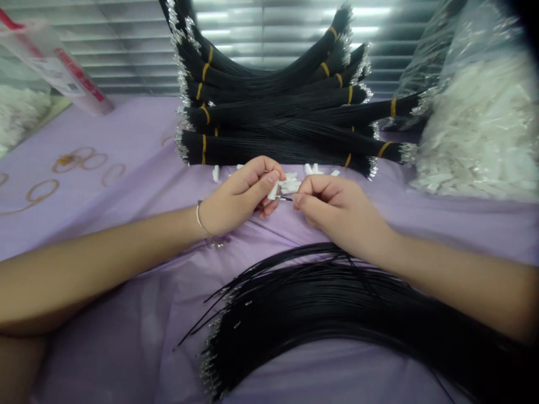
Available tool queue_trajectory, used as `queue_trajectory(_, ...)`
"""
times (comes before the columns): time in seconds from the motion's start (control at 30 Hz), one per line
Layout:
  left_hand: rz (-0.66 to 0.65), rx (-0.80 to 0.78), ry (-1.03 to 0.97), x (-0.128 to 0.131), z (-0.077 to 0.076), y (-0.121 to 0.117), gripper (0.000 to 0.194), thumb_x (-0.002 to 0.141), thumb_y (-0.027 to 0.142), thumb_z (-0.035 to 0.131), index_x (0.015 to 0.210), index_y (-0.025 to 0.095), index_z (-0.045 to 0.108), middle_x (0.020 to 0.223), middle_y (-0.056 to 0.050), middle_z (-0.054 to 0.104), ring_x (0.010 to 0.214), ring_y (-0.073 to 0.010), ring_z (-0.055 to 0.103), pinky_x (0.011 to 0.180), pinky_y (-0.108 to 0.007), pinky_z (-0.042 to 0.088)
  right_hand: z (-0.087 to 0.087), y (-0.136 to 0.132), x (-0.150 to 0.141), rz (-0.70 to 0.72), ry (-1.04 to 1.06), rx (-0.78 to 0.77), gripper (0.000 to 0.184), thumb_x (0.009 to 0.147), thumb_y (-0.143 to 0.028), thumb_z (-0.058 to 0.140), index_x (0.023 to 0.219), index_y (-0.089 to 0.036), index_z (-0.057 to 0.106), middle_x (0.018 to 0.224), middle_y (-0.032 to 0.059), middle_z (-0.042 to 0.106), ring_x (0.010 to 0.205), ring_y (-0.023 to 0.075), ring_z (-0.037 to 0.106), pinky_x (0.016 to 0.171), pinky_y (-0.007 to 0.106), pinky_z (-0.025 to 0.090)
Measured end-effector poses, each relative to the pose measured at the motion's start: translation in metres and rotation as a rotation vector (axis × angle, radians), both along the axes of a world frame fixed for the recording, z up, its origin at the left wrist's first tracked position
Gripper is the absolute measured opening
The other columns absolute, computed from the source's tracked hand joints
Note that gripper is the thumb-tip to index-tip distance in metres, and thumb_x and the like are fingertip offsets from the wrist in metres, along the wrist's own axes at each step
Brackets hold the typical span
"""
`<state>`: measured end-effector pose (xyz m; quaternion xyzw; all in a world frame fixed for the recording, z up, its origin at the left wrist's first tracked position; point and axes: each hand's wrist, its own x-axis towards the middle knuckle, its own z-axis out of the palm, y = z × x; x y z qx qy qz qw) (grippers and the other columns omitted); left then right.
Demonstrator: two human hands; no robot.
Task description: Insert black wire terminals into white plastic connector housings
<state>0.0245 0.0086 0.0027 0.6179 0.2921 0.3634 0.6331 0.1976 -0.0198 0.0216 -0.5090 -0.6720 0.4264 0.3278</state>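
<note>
Black wire bundles [269, 106] beyond hands [240, 202], nearer wire pile [311, 303], cup [63, 67]

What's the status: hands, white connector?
Left hand pinching white connector. Right hand holding black wire, metal tip at connector. Loose white pieces beyond, apparently not blocking.

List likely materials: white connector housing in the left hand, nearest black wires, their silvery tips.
White connector housing: probably molded plastic, matte; opaque, blocky.
Nearest black wires: likely plastic or rubber insulation, satin; smooth, flexibly curved.
Silvery tips: apparently bare metal, shiny; bright glints.
</note>
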Motion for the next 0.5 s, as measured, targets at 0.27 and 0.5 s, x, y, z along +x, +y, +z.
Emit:
queue_trajectory(0.27, 0.008, 0.042, 0.023, 0.0, -0.0005, -0.0003, 0.019, 0.088, 0.033, 0.047, 0.091, 0.015, 0.043, 0.06, 0.003, 0.044, 0.051, -0.006, 0.045, 0.047, -0.018, 0.038, -0.002, 0.0004, 0.0005, 0.029, 0.001, 0.022, 0.012, 0.074, -0.017, 0.051, 0.063, -0.015, 0.054, 0.051, -0.0063, 0.04, 0.043, 0.0043, 0.028, 0.043, 0.022, 0.024)
queue_trajectory(0.5, 0.003, 0.07, 0.029, -0.0006, -0.0022, 0.0015, 0.028, 0.087, 0.036, 0.048, 0.103, 0.014, 0.045, 0.06, 0.003, 0.047, 0.052, -0.0069, 0.048, 0.049, -0.018, 0.043, -0.0033, 0.0013, 0.0003, 0.077, -0.047, 0.062, 0.018, 0.079, -0.022, 0.053, 0.062, -0.015, 0.057, 0.059, -0.0025, 0.051, 0.052, 0.007, 0.039, 0.049, 0.023, 0.03)
